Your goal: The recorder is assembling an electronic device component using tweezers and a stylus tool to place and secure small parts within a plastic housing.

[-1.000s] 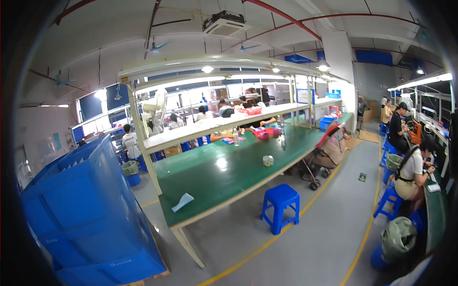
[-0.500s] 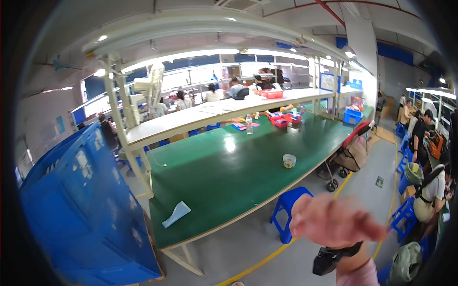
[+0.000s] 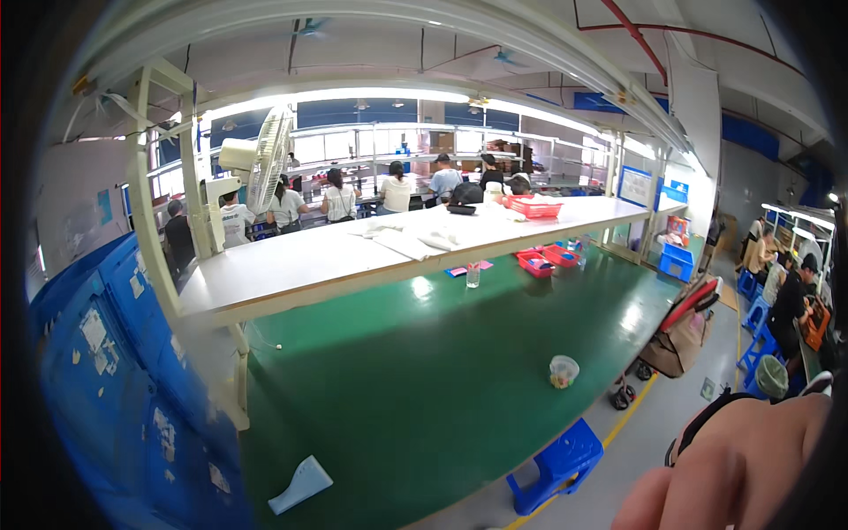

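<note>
My right hand (image 3: 720,477) is large and close at the lower right, partly cut off by the picture's edge. Its visible fingers point downward, somewhat apart and blurred, with nothing seen in them. A dark band (image 3: 698,428) shows beside it. My left hand is out of view. Left of the right hand, a blue plastic stool (image 3: 565,459) stands against the front of the long green-topped table (image 3: 397,389). On the table are a clear round tub (image 3: 563,373) with small colourful contents and a flat light-blue piece (image 3: 301,484) near the front left corner.
A white shelf (image 3: 327,265) spans the table, bearing white sheets and a red basket (image 3: 534,207). Red trays (image 3: 535,263) and a clear bottle (image 3: 473,276) stand below. Blue panels (image 3: 132,380) rise at left, a fan (image 3: 268,159) above. A stroller (image 3: 676,340) stands right; people sit beyond.
The view has moved closer to the table and shelf. My right hand has shifted from lower centre-right toward the lower right edge and looks larger.
</note>
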`<state>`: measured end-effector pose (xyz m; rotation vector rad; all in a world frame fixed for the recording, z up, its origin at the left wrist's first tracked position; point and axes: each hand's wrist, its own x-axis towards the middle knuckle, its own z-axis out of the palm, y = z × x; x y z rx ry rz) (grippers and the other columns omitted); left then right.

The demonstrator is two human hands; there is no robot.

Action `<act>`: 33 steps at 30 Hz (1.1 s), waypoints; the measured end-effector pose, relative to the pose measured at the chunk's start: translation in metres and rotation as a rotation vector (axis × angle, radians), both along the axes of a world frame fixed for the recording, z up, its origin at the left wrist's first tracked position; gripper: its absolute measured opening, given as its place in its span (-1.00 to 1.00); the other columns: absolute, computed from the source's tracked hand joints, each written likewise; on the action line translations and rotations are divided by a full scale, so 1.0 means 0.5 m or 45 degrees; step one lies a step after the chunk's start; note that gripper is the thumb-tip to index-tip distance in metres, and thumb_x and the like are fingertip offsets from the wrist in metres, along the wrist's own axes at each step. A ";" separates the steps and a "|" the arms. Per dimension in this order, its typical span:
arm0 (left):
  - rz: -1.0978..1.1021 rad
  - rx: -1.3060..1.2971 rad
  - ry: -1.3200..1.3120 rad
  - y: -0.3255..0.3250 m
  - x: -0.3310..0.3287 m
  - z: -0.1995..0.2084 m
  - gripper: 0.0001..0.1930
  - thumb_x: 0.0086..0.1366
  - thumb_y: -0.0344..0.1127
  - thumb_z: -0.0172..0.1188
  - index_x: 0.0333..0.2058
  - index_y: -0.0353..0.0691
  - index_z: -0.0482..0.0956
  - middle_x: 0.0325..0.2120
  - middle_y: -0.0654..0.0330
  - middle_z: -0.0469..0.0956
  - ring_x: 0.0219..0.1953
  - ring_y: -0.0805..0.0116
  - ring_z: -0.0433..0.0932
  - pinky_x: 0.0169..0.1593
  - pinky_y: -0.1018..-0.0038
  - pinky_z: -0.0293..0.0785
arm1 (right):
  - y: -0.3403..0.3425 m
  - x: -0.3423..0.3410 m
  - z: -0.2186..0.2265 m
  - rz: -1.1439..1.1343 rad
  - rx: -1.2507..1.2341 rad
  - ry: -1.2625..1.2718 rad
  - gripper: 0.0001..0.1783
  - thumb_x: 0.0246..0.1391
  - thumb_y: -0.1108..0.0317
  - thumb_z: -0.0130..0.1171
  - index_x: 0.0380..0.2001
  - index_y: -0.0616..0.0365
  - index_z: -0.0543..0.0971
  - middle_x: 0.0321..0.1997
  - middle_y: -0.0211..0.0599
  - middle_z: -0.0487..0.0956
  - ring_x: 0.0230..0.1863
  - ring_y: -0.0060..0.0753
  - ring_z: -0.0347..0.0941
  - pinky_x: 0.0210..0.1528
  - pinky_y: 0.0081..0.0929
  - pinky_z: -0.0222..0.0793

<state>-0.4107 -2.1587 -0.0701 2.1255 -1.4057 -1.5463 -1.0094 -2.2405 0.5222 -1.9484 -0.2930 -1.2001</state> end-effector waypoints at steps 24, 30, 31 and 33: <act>0.036 -0.008 -0.162 -0.730 -0.576 0.007 -0.73 0.09 -0.16 0.00 -0.45 -0.26 0.51 -0.48 0.03 0.51 -0.47 0.18 0.45 -0.38 0.24 0.33 | -1.570 -0.553 -0.055 -1.913 -0.278 1.775 -0.60 -0.23 0.15 0.17 -0.29 0.17 0.55 -0.22 -0.10 0.53 -0.13 -0.12 0.41 -0.08 -0.38 0.30; 0.154 0.023 -0.195 -0.737 -0.607 -0.007 -0.74 0.09 -0.17 0.00 -0.45 -0.26 0.51 -0.48 0.03 0.51 -0.47 0.18 0.45 -0.38 0.24 0.33 | -1.727 -0.555 -0.129 -1.956 -0.024 2.036 -0.51 -0.24 0.14 0.14 -0.18 0.16 0.51 -0.10 -0.07 0.48 -0.03 -0.13 0.37 0.02 -0.36 0.24; 0.171 0.030 -0.202 -0.736 -0.608 -0.010 -0.74 0.09 -0.17 0.00 -0.46 -0.26 0.51 -0.48 0.03 0.51 -0.47 0.18 0.45 -0.38 0.24 0.34 | -1.744 -0.541 -0.136 -1.955 0.094 2.216 -0.48 -0.24 0.15 0.13 -0.15 0.17 0.50 -0.08 -0.07 0.47 -0.02 -0.12 0.36 0.04 -0.36 0.23; 0.190 0.042 -0.214 -0.737 -0.608 -0.016 -0.74 0.09 -0.17 0.00 -0.46 -0.25 0.51 -0.48 0.03 0.51 -0.47 0.17 0.45 -0.38 0.24 0.34 | -1.765 -0.525 -0.150 -2.066 0.058 2.153 -0.54 -0.22 0.20 0.09 -0.18 0.20 0.51 -0.12 -0.06 0.49 -0.03 -0.12 0.37 0.02 -0.33 0.24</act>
